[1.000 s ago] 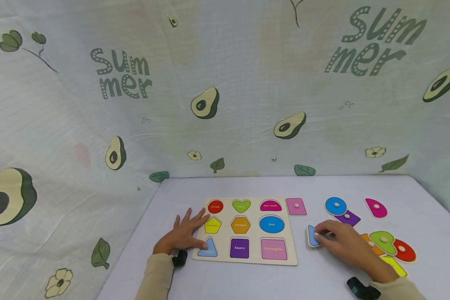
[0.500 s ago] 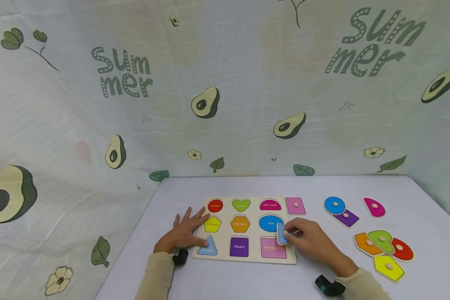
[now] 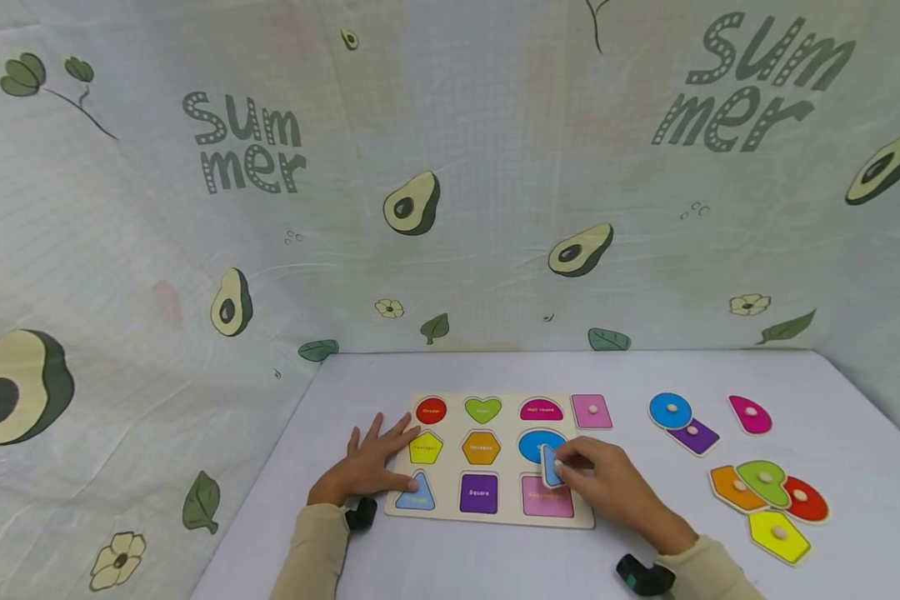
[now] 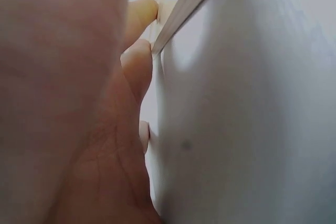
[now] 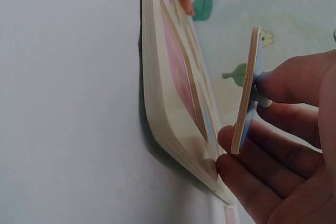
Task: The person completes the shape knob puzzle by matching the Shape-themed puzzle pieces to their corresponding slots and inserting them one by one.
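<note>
Both of our hands are at the wooden shape-puzzle board (image 3: 581,510) lying on the pale lilac tabletop (image 3: 495,567). Our left hand (image 3: 371,467) lies flat with fingers spread at the board's left edge, its fingertips resting on the frame beside the yellow pentagon recess (image 3: 425,449) and just above the blue triangle recess (image 3: 416,493); the left wrist view shows these fingers (image 4: 137,69) pressed against the board's thin edge (image 4: 184,9). Our right hand (image 3: 607,487) pinches the small peg of a blue triangular wooden puzzle piece (image 3: 549,465), holding it tilted and lifted off the board, over the gap between the blue oval recess (image 3: 542,446) and the pink rectangle recess (image 3: 546,497). In the right wrist view the piece (image 5: 247,93) stands apart from the board's surface (image 5: 163,108), with thumb and fingers (image 5: 294,85) curled round its knob. The purple square recess (image 3: 478,493), orange hexagon recess (image 3: 481,448), red circle recess (image 3: 431,411), green heart recess (image 3: 482,410) and magenta half-round recess (image 3: 541,411) lie uncovered. Just beside the board's upper right corner lies a pink rectangular piece (image 3: 592,411). Farther right we see a blue oval piece (image 3: 671,410) overlapping a purple square piece (image 3: 694,436), and a magenta half-round piece (image 3: 750,414) apart from them. Nearer to us, a cluster holds an orange hexagon piece (image 3: 733,487), a green heart piece (image 3: 763,481), a red circle piece (image 3: 804,500) and a yellow pentagon piece (image 3: 777,534), touching or overlapping one another.
</note>
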The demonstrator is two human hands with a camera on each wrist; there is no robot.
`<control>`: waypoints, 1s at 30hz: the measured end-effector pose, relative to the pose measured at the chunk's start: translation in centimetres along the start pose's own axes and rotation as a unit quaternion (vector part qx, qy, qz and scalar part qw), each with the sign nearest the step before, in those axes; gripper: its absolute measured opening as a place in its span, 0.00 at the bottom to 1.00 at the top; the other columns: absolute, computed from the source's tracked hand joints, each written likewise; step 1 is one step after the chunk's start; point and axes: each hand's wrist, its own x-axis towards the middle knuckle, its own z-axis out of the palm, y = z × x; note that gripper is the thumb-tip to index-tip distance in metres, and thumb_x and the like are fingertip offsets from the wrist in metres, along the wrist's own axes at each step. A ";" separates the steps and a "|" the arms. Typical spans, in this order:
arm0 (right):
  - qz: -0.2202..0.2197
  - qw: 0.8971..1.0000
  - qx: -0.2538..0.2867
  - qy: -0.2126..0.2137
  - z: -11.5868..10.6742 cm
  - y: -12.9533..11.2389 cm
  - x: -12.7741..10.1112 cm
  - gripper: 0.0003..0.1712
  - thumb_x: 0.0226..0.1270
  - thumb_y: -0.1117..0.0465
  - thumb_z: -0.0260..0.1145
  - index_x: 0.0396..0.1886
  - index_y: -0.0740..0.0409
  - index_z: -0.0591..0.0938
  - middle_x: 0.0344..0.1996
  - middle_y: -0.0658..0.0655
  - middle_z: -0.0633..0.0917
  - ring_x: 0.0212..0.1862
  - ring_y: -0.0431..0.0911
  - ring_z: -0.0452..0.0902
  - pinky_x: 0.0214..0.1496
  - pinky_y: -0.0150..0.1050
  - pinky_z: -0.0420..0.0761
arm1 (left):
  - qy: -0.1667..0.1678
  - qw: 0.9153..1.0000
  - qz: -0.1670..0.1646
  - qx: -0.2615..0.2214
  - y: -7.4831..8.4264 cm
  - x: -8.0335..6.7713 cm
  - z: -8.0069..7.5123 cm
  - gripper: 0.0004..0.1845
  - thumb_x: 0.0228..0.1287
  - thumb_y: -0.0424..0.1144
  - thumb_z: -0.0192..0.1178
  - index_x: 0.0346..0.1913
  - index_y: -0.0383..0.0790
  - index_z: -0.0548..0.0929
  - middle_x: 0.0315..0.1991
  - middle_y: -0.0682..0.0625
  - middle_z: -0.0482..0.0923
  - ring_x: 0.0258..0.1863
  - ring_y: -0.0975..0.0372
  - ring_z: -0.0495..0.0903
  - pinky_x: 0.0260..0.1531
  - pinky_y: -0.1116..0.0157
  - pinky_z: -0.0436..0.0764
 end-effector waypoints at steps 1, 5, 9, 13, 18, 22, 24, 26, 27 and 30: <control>0.000 1.000 0.001 0.000 0.0 0.0 0.0 0.08 0.63 0.59 0.74 0.41 0.48 0.86 0.38 0.40 0.84 0.45 0.40 0.82 0.53 0.42 0.84 | -0.001 1.000 -0.001 -0.001 -0.1 0.0 0.0 0.53 0.43 0.68 0.72 0.76 0.62 0.65 0.80 0.55 0.50 0.79 0.42 0.32 0.68 0.34 0.27; 0.000 1.000 0.002 -0.003 -0.1 0.0 0.1 0.08 0.64 0.60 0.73 0.41 0.48 0.86 0.39 0.40 0.84 0.45 0.41 0.82 0.54 0.42 0.83 | -0.012 1.000 -0.001 -0.005 -0.6 0.2 -0.2 0.53 0.44 0.68 0.72 0.76 0.63 0.64 0.80 0.56 0.50 0.79 0.43 0.32 0.69 0.35 0.27; -0.003 1.000 0.000 -0.006 -0.2 0.1 0.2 0.07 0.64 0.59 0.74 0.41 0.47 0.86 0.39 0.40 0.84 0.46 0.40 0.82 0.54 0.43 0.83 | -0.028 0.999 -0.004 -0.017 -0.9 0.2 -0.9 0.52 0.44 0.65 0.73 0.76 0.63 0.65 0.80 0.57 0.51 0.79 0.45 0.32 0.70 0.36 0.28; -0.005 1.000 -0.005 -0.007 -0.3 0.1 0.3 0.08 0.64 0.58 0.74 0.41 0.47 0.86 0.40 0.40 0.84 0.46 0.41 0.82 0.54 0.44 0.83 | -0.039 0.999 -0.007 -0.032 -0.7 0.1 -1.5 0.52 0.43 0.62 0.74 0.76 0.62 0.65 0.80 0.56 0.51 0.79 0.46 0.33 0.71 0.38 0.29; -0.001 1.000 -0.002 -0.005 -0.1 -0.3 0.6 0.08 0.63 0.58 0.74 0.41 0.48 0.86 0.39 0.40 0.84 0.46 0.41 0.82 0.54 0.44 0.83 | -0.037 0.999 -0.003 -0.024 -0.6 0.0 -1.7 0.52 0.43 0.62 0.74 0.76 0.61 0.65 0.80 0.55 0.51 0.79 0.45 0.33 0.71 0.38 0.29; -0.001 1.000 0.009 -0.011 0.5 -1.2 1.1 0.08 0.63 0.58 0.74 0.41 0.47 0.86 0.37 0.39 0.84 0.45 0.41 0.82 0.52 0.41 0.84 | -0.035 0.999 -0.007 -0.021 -0.7 -0.1 -1.6 0.53 0.43 0.62 0.75 0.76 0.61 0.65 0.80 0.55 0.51 0.79 0.46 0.32 0.71 0.39 0.29; -0.002 1.000 0.017 -0.020 0.9 -1.8 1.4 0.08 0.63 0.57 0.74 0.41 0.47 0.86 0.36 0.39 0.83 0.44 0.40 0.82 0.51 0.38 0.84 | -0.031 0.999 -0.004 -0.025 -0.8 -0.1 -1.5 0.52 0.43 0.63 0.75 0.76 0.61 0.66 0.80 0.55 0.51 0.79 0.45 0.33 0.71 0.38 0.29; -0.006 0.999 0.029 -0.027 1.3 -2.5 1.7 0.07 0.64 0.57 0.73 0.41 0.47 0.86 0.34 0.39 0.83 0.42 0.39 0.81 0.49 0.35 0.84 | -0.033 0.999 -0.001 -0.029 -0.8 -0.1 -1.4 0.52 0.44 0.63 0.75 0.76 0.62 0.65 0.80 0.56 0.51 0.79 0.45 0.31 0.71 0.38 0.27; -0.008 0.999 0.035 -0.028 1.5 -2.8 1.9 0.06 0.64 0.57 0.73 0.40 0.47 0.86 0.34 0.39 0.83 0.41 0.39 0.81 0.48 0.35 0.84 | -0.032 0.999 0.002 -0.031 -0.9 -0.1 -1.4 0.52 0.44 0.64 0.74 0.76 0.62 0.65 0.80 0.56 0.51 0.79 0.45 0.31 0.70 0.38 0.27; -0.020 0.999 0.043 -0.026 2.2 -3.7 2.4 0.06 0.65 0.57 0.73 0.40 0.48 0.86 0.34 0.40 0.83 0.39 0.38 0.80 0.45 0.34 0.84 | -0.028 0.999 0.006 -0.033 -1.0 0.0 -1.2 0.52 0.45 0.64 0.74 0.76 0.62 0.65 0.80 0.56 0.51 0.79 0.44 0.31 0.70 0.37 0.26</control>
